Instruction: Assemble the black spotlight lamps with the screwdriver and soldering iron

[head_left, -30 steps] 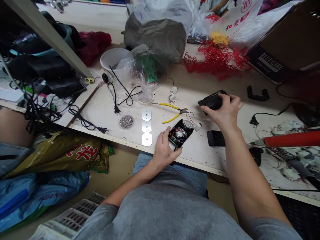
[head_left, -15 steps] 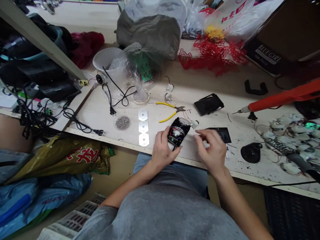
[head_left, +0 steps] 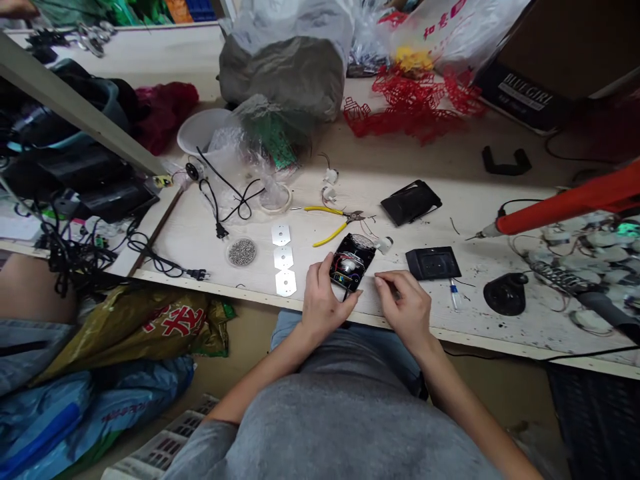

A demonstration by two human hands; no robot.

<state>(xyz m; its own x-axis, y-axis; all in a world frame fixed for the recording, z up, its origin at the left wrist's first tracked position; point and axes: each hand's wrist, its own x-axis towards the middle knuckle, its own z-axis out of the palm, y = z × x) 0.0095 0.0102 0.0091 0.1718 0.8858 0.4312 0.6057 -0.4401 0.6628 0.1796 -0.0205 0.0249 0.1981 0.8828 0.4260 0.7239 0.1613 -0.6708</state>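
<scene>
My left hand [head_left: 323,297] grips the lower left side of an open black housing [head_left: 353,262], which has wires and a round silvery part inside. To the right of it, my right hand [head_left: 407,305] rests low over the table, thumb and forefinger close together; whether something small is between them I cannot make out. A small white motor [head_left: 385,245] on thin wires lies at the housing's upper right. Yellow-handled cutters [head_left: 333,225] lie just behind. A black rectangular cover [head_left: 433,263] is right of my right hand.
Three silvery plates [head_left: 284,257] and a dish of screws [head_left: 241,252] lie on the left. A red electric screwdriver [head_left: 560,203] hangs in from the right, above a pile of white motors [head_left: 590,267]. Another black case [head_left: 411,202] lies farther back.
My right hand has moved left and down, nearer the housing, uncovering the black cover and a small blue-and-clear tube. My left hand still holds the housing. The whole view has shifted slightly.
</scene>
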